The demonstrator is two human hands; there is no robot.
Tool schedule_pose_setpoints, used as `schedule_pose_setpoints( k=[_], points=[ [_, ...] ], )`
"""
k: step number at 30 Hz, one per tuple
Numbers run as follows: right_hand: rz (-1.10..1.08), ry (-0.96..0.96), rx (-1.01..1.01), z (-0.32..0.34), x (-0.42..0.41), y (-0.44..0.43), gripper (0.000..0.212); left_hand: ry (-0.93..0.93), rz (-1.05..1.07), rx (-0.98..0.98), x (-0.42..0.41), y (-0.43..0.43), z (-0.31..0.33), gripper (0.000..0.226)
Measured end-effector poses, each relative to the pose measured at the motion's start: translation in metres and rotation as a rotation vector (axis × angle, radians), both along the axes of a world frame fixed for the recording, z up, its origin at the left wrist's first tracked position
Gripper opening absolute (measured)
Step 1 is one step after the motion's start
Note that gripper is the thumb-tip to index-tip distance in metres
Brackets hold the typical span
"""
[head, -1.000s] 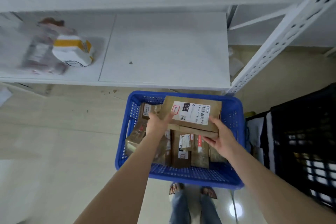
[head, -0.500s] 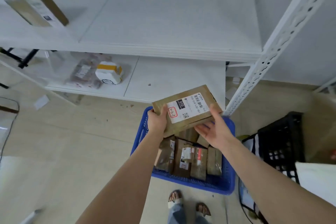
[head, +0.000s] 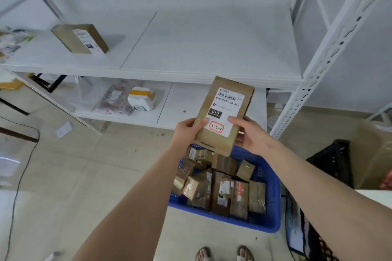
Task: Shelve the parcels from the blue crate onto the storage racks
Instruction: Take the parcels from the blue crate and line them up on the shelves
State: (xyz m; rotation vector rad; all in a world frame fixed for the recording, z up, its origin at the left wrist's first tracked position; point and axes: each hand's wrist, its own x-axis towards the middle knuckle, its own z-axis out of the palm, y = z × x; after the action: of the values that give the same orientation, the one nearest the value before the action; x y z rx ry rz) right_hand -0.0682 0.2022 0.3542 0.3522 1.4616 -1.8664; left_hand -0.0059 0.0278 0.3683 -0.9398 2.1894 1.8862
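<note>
Head view: left hand [head: 186,131] and right hand [head: 253,133] both grip the parcel [head: 224,115] by its lower edge, above the crate's [head: 273,203] far rim, below the rack's [head: 191,74] front edge.

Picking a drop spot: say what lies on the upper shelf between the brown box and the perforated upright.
Head view: upper shelf is bare between the brown box and the upright.
</note>
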Motion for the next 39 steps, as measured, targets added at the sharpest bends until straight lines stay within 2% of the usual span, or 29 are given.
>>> schedule_pose_setpoints(
  k=[3,10,17,22,27,39],
  points=[
    [-0.092,0.025,0.016,0.007,0.004,-0.011,0.046,0.018,0.038,0.01,0.001,-0.002,0.006,0.044],
    [-0.066,0.142,0.166,0.025,0.011,-0.027,0.044,0.022,0.005,-0.021,0.001,-0.017,0.013,0.048],
    [-0.048,0.181,0.173,0.047,0.011,-0.041,0.04,0.051,-0.028,-0.058,-0.004,-0.038,0.037,0.053],
    [-0.018,0.258,0.214,0.061,0.01,-0.056,0.037,0.068,-0.129,-0.134,-0.005,-0.054,0.049,0.043],
    [0.001,0.3,0.262,0.068,0.008,-0.076,0.043,0.065,-0.14,-0.163,-0.006,-0.073,0.057,0.037],
    [0.022,0.348,0.247,0.089,0.011,-0.149,0.039,0.084,-0.123,-0.298,0.008,-0.146,0.087,0.033]
  ],
)
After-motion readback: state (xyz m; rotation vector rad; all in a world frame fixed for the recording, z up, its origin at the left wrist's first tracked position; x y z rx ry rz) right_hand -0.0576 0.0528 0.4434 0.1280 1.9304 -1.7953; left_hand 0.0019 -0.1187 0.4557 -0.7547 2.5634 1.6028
